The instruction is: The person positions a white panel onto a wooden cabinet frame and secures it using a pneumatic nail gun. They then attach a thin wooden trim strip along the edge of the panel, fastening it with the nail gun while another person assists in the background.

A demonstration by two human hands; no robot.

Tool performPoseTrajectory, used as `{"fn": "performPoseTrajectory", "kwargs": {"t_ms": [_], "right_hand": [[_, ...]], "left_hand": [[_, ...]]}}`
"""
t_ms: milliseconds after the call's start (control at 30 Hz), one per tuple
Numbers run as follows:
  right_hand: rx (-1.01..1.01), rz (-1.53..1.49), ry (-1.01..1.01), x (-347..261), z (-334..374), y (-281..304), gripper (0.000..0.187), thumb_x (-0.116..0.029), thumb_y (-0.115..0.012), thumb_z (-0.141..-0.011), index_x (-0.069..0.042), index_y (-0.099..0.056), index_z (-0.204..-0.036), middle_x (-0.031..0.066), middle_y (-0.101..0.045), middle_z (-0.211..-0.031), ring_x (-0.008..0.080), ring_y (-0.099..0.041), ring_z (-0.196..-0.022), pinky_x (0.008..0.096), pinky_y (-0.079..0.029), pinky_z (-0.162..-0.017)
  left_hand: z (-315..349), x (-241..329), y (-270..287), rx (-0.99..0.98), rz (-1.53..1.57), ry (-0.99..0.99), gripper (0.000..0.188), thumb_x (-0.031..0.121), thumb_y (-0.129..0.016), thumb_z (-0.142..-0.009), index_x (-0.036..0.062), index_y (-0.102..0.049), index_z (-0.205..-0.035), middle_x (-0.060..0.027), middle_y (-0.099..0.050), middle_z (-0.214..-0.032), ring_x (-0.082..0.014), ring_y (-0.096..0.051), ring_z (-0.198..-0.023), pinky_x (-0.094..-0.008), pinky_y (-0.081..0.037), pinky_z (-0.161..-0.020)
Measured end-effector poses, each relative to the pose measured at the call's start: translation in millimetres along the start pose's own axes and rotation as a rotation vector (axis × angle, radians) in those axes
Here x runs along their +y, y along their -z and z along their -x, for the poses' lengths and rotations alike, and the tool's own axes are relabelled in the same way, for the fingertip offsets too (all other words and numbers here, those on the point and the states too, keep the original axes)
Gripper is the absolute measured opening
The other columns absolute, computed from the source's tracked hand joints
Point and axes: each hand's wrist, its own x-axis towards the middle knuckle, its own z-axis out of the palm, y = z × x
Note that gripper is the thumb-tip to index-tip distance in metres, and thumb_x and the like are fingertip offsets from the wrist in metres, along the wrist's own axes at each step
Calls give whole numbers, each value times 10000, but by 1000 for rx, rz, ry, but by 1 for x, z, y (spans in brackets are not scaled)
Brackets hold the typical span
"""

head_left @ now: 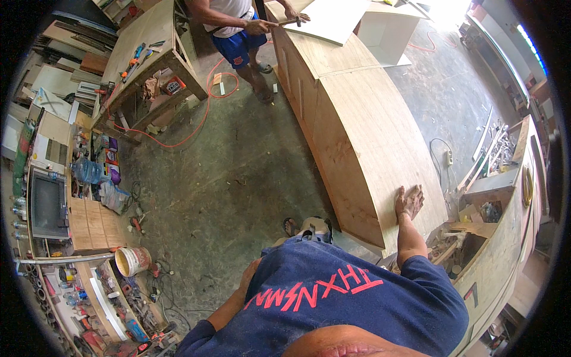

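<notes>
My right hand point(410, 202) lies flat on the near end of a long plywood cabinet point(363, 125), its fingers spread and nothing in its grasp. The cabinet's pale top runs away from me toward the far end of the room. Down at my left side, my left forearm point(235, 297) bends in toward my hip, where the shirt and my body hide the fingers. At the cabinet's far end another person point(235, 27) holds what looks like a hammer point(288, 22) beside a white panel point(333, 19) resting on top.
A wooden workbench point(140, 44) with tools stands at the far left. An orange cord point(205, 116) loops over the concrete floor. To the left are a bucket point(132, 260) and a large water bottle point(89, 171). Offcuts point(496, 143) and an open wooden bin point(470, 253) are on the right.
</notes>
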Motion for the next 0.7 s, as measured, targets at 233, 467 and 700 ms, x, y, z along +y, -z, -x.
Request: {"fn": "performPoseTrajectory", "kwargs": {"t_ms": [233,467,700], "right_hand": [[0,-18,3,-3,2,5,706,-498,-602,-933,-58,-426,-1456,131,-367,-1568,340,-354,-1424,454,-286,-1180],[8,-3,14,2,0,-2,702,-493,-607,-929,-62,-429,-1453,135,-364,-1568,336,-350,-1427,449,-284,-1182],[11,-17,16,4,-1,-3,713,-494,-616,-921,-65,-426,-1458,130,-367,-1567,328,-344,-1435,449,-281,-1185]], "left_hand": [[1,-11,-2,22,74,39,514,409,-325,-1097,54,-585,-1362,-101,-588,-1353,-210,-518,-1269,-339,-341,-1117],[-1,-34,3,2,-28,-81,468,347,-343,-1085,59,-583,-1365,-120,-584,-1373,-242,-522,-1288,-352,-344,-1121],[1,-27,3,-5,-90,-103,483,362,-336,-1082,64,-559,-1389,-131,-575,-1381,-262,-515,-1298,-359,-345,-1123]]}}
